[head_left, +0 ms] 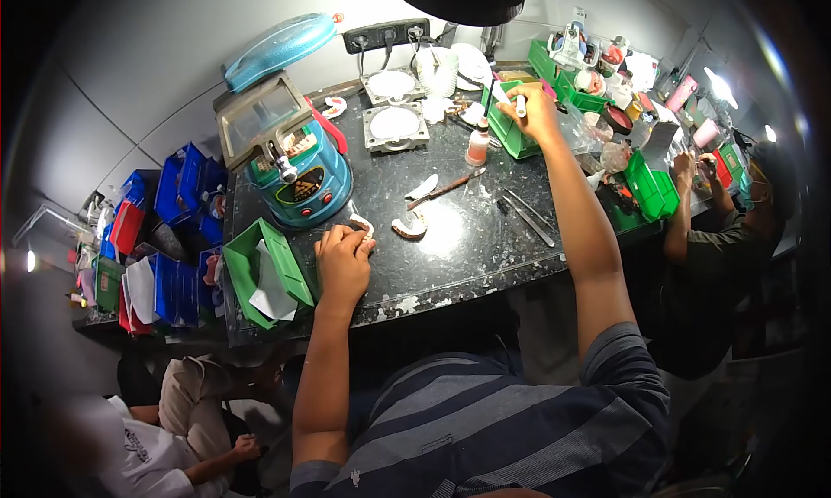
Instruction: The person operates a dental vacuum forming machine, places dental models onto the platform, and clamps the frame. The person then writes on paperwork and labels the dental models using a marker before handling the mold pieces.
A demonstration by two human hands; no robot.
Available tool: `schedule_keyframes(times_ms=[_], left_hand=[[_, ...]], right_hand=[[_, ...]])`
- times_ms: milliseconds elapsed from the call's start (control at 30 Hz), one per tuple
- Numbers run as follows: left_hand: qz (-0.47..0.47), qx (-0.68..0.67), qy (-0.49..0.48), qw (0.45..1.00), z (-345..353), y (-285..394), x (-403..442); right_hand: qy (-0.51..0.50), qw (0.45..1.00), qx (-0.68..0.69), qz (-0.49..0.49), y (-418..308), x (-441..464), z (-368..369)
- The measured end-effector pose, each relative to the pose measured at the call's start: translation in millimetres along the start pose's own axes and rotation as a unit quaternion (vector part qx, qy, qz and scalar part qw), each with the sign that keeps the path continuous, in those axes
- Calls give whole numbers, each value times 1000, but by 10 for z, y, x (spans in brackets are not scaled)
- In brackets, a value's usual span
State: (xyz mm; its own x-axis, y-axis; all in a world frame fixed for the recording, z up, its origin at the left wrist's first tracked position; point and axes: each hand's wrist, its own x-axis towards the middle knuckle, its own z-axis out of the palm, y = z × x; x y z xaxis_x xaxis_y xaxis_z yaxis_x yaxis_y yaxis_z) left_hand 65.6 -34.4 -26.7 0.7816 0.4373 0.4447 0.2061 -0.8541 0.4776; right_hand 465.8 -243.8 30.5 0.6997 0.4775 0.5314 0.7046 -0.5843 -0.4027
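My left hand (344, 260) rests near the front edge of the dark speckled bench (467, 268), its fingers closed on a small dental piece (362, 227). A second dental arch piece (409, 227) lies just to the right. Behind it are a white piece (423, 187) and a brown-handled knife (448, 187). My right hand (535, 115) is raised at the green bin (516, 132) at the back, with a white pen-like item (521, 106) between its fingers. A bottle of pink liquid (478, 143) stands left of that bin. Tweezers (528, 221) lie on the right.
A blue machine (307, 186) with an open lid stands at the back left. A green bin (268, 273) with paper sits left of my left hand. Blue bins (180, 186) are farther left. Co-workers sit at the right (736, 229) and lower left (164, 446).
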Motion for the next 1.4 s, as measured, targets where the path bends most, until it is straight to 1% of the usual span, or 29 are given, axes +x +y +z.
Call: schedule_keyframes(times_ms=[100, 167, 200, 233, 333, 367, 433, 500, 533, 567, 633, 667, 700, 767, 800, 833, 867, 900, 967, 1000, 1033, 1100, 1133, 1167, 1233, 1267, 1333, 1367, 1400], left_hand=[[5, 31, -8, 999, 20, 18, -47], [8, 35, -7, 999, 30, 21, -53], [11, 36, -12, 999, 19, 32, -56], [13, 37, -16, 999, 7, 45, -61], [13, 38, -3, 999, -20, 90, -65], [13, 37, -5, 999, -39, 124, -63], [45, 60, 71, 995, -103, 255, -36], [49, 38, 72, 996, -172, 434, 11], [69, -30, 75, 994, -185, 526, 52], [88, -97, 79, 988, -195, 623, 95], [119, -139, 55, 982, -142, 787, 164], [121, -193, 59, 972, -77, 897, 181], [122, -247, 63, 959, -38, 1005, 197], [210, -200, 86, 953, 8, 1066, 234], [246, -111, 78, 960, -17, 1050, 253], [281, -119, 103, 947, -29, 1070, 274], [285, -110, 78, 949, -71, 1077, 298], [289, -101, 53, 951, -103, 1075, 326], [232, -237, 4, 943, -84, 1025, 348], [171, -275, -45, 945, -133, 1046, 346], [108, -311, -93, 940, -182, 1071, 343], [79, -307, -107, 942, -223, 1074, 340], [52, -305, -122, 943, -233, 1068, 338], [52, -304, -123, 943, -227, 1050, 334], [-26, -346, -212, 914, -189, 987, 316], [-27, -346, -213, 913, -177, 953, 302], [-39, -515, -226, 826, -178, 884, 272], [-40, -514, -225, 827, -210, 846, 271], [-73, -559, -226, 795, -249, 803, 276]], right_hand=[[41, 999, -30, -7, 0, 42, 21], [125, 992, 6, -16, -67, 61, -75], [118, 991, 55, -22, -50, 101, -140], [132, 986, 102, 9, -27, 100, -201], [206, 968, 108, 98, -51, 90, -451], [240, 937, 241, 83, 220, 140, -366], [184, 908, 365, 93, -114, -195, -796], [161, 868, 456, 110, -501, -573, -1068], [125, 840, 510, 133, -543, -757, -1095], [107, 805, 556, 178, -854, -968, -1160], [14, 795, 570, 208, -947, -1304, -1050], [56, 943, 327, -21, -911, -1506, -897], [-121, 746, 616, 223, -928, -1564, -887], [-161, 765, 582, 225, -1138, -1745, -764], [-186, 740, 603, 234, -1252, -1772, -727], [-210, 714, 623, 242, -1323, -1789, -719], [-231, 760, 558, 240, -1301, -1798, -732], [-288, 755, 534, 250, -1222, -1771, -733], [-195, 827, 516, 106, -1202, -1807, -698], [-152, 802, 571, 89, -1214, -1823, -653], [-154, 801, 572, 89, -1214, -1837, -668], [-160, 701, 653, 235, -1259, -1871, -774], [-160, 700, 654, 236, -1290, -1882, -812], [-123, 768, 600, 187, -1331, -1890, -839], [-48, 877, 471, 82, -1434, -1913, -879], [-47, 849, 516, 106, -1515, -1942, -885], [-53, 869, 485, 85, -1464, -1968, -883], [-55, 878, 469, 76, -1419, -1978, -874], [-42, 870, 488, 54, -1416, -1968, -882]])
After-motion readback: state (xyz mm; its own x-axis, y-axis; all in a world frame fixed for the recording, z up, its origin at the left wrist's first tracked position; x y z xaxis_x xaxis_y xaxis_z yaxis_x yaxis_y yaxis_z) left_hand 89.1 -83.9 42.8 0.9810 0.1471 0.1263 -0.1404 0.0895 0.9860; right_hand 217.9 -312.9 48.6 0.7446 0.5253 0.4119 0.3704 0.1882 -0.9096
